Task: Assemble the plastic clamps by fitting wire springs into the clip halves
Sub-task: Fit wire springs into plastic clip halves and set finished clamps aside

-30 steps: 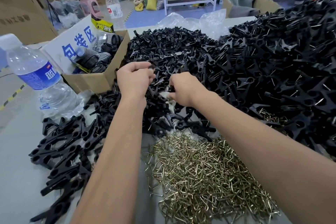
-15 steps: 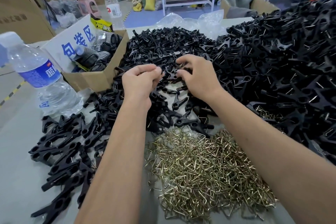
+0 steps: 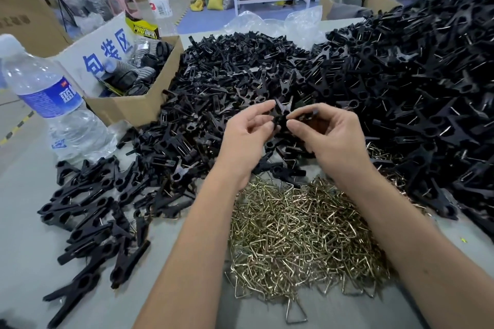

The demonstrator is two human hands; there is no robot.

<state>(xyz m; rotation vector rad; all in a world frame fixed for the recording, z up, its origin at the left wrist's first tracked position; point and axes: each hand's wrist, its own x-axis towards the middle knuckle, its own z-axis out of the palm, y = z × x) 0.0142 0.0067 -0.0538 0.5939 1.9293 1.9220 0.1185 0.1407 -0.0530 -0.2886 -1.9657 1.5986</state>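
My left hand (image 3: 247,133) and my right hand (image 3: 330,133) are raised side by side above the table's middle. Between their fingertips they pinch black plastic clip halves (image 3: 283,111), crossed together; how many pieces is hard to tell. A heap of brass-coloured wire springs (image 3: 302,238) lies just below my wrists. Loose black clip halves (image 3: 240,72) are piled behind my hands. Assembled black clamps (image 3: 88,211) lie spread at the left, and a large mound of clamps (image 3: 417,88) rises at the right.
A water bottle (image 3: 50,104) stands at the left edge. An open cardboard box (image 3: 133,107) with dark parts sits behind it, a second bottle (image 3: 159,5) beyond. Crumpled clear plastic (image 3: 283,24) lies at the table's far side. Grey tabletop (image 3: 24,222) shows at the near left.
Both hands came up out of the pile of clip halves and drew together toward me. They now hold black clip halves between the fingertips.
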